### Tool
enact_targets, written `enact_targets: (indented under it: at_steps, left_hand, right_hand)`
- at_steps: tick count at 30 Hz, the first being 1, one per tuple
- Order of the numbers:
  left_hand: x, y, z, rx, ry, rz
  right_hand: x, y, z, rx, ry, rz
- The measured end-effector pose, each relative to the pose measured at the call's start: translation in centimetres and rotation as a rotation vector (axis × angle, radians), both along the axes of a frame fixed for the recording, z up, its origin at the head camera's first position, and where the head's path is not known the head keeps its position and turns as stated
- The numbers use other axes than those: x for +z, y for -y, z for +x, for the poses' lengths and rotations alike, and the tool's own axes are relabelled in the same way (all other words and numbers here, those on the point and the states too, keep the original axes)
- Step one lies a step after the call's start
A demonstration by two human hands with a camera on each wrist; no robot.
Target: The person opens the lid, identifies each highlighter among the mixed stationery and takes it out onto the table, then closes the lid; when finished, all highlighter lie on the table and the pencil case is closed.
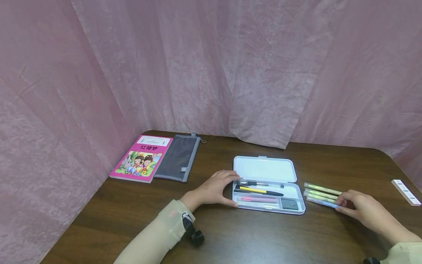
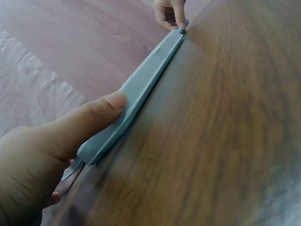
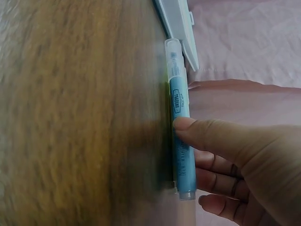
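Observation:
An open white pencil case (image 1: 301, 205) lies on the table with its lid (image 1: 265, 169) tipped back. Inside are a black-capped clear pen (image 1: 260, 184), a yellow-and-black pen (image 1: 257, 190), a pink pen (image 1: 260, 200) and a grey eraser (image 1: 289, 204). My left hand (image 1: 214, 189) grips the case's left end, thumb on the near side and fingers at the hinge side. Right of the case, my right hand (image 1: 362, 209) pinches a blue highlighter (image 3: 181, 103) with a clear cap. Several yellow-green highlighters (image 1: 321, 189) lie side by side just beyond it, partly behind my fingers.
At the left back, a pink book (image 1: 140, 159) with a cartoon cover lies beside a grey mesh zip pouch (image 1: 176, 157). A white strip with dark marks (image 1: 406, 192) lies near the right edge. Pink curtains (image 1: 211, 66) hang behind the brown table (image 1: 211, 234).

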State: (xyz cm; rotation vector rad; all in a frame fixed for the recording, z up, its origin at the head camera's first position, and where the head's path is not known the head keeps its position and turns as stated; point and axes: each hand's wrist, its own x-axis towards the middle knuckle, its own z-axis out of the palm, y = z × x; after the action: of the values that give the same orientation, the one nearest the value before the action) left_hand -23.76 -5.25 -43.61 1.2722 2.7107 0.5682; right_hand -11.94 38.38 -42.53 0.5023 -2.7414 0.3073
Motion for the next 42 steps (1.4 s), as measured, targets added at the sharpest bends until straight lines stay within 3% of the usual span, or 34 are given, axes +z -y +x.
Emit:
enact_targets:
  at_steps: [9, 19, 31, 42]
  left_hand:
    - [0.1, -0.1, 0.0, -0.004, -0.010, -0.006]
    - [0.1, 0.0, -0.1, 0.006, 0.007, -0.008]
    - [0.1, -0.1, -0.2, 0.006, 0.004, -0.009]
    - [0.0, 0.0, -0.1, 0.004, 0.010, -0.004]
  right_hand:
    - [-0.4, -0.1, 0.3, -0.014, 0.010, -0.009]
    - [0.0, 0.1, 0.5, -0.013, -0.040, -0.050]
    - [2.7, 1.0, 0.4, -0.044, 0.024, -0.033]
    - [5.2, 2.8, -0.3, 0.012, 0.018, -0.041]
